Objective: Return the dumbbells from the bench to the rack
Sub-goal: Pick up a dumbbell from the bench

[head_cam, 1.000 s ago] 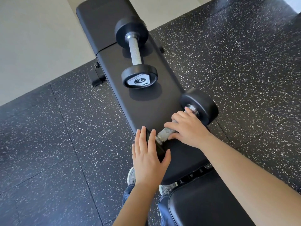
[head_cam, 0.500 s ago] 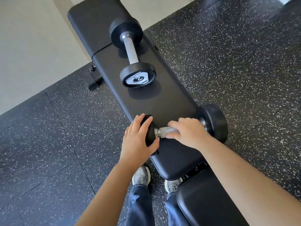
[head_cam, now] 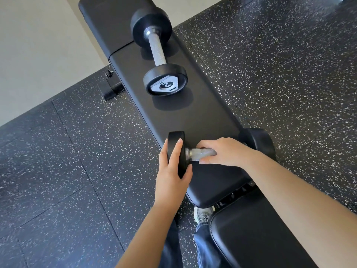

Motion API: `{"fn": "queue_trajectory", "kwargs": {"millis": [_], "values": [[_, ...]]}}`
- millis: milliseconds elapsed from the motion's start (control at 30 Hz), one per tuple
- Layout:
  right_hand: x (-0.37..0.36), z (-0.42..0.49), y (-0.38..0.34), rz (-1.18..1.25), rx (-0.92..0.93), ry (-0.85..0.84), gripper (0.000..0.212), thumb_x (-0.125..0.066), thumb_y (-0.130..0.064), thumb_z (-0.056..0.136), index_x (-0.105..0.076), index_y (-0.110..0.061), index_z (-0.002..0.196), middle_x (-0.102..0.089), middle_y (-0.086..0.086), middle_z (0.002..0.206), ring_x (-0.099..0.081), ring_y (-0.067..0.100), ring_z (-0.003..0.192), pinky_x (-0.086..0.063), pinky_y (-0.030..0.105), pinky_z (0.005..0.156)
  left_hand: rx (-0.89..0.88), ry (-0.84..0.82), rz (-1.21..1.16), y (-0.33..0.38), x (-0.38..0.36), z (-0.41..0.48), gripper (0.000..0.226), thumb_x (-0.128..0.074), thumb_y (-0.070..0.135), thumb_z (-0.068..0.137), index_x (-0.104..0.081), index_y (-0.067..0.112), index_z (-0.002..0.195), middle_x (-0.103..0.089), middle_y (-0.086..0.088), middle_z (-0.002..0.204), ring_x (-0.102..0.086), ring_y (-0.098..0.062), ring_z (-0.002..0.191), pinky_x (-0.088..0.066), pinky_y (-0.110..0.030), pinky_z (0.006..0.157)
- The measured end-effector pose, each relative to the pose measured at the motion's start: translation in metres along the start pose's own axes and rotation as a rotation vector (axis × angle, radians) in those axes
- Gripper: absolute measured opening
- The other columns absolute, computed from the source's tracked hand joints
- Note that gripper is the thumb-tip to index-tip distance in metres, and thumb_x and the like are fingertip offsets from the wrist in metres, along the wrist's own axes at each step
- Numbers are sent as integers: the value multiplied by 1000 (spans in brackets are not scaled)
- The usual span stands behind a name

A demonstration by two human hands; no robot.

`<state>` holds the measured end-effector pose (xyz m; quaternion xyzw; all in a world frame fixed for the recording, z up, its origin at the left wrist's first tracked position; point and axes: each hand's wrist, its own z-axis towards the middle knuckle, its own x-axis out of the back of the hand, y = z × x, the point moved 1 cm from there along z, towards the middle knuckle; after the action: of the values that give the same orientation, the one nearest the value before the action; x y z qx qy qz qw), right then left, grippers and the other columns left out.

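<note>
Head view: the near dumbbell [head_cam: 201,154] lies crosswise at the near end of the surface [head_cam: 202,117]. Its right plate overhangs the right edge and its left plate sits at the left edge. The right grip [head_cam: 226,151] is closed over the knurled handle, fingers wrapped from above. The left grip [head_cam: 172,171] cups the left plate, with fingers over the rim and outer face and the thumb on the inner side. Whether the plates rest on the pad or are already slightly raised cannot be determined from this angle.

Change over the last second: the left grip lay flat with straight fingers at the surface edge and has now taken hold of the plate. The dumbbell has swung from a diagonal to square across the surface. Judgement: the two-handed hold is established, and lift-off is the step in hand.

The far dumbbell [head_cam: 158,53] lies lengthwise farther up the surface, untouched and well apart from both grips. The rack is not in view. Speckled rubber floor [head_cam: 77,151] surrounds the surface, and a shoe [head_cam: 202,215] shows below its near end.
</note>
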<state>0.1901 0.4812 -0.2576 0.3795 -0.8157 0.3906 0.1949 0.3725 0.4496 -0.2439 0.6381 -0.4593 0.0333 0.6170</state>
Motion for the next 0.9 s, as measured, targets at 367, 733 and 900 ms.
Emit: {"fn": "queue_trajectory", "kwargs": {"millis": [367, 733, 900], "values": [[-4, -4, -8, 185, -61, -77, 26, -66, -34, 79, -58, -31, 103, -64, 1, 89, -59, 21, 80, -46, 30, 67, 224, 133, -188, 11, -1, 0, 70, -64, 4, 75, -42, 38, 132, -53, 3, 134, -48, -15, 123, -39, -34, 102], [-15, -81, -77, 258, -167, -230, 21, -54, -26, 87, -44, -15, 102, -55, 4, 69, -51, 20, 53, -46, 30, 60, 176, 28, -221, 27, 60, -46, 58, -73, 14, 71, -55, 41, 120, -67, 12, 99, -58, 2, 84, -45, -13, 80], [8, -120, -132, 309, -128, -242, 17, -53, -20, 88, -37, -18, 94, -56, 1, 67, -54, 17, 49, -47, 27, 54, -27, 86, -167, 57, 121, -66, 59, -76, 10, 68, -59, 37, 117, -65, 14, 108, -57, 4, 97, -43, -10, 86]]}}
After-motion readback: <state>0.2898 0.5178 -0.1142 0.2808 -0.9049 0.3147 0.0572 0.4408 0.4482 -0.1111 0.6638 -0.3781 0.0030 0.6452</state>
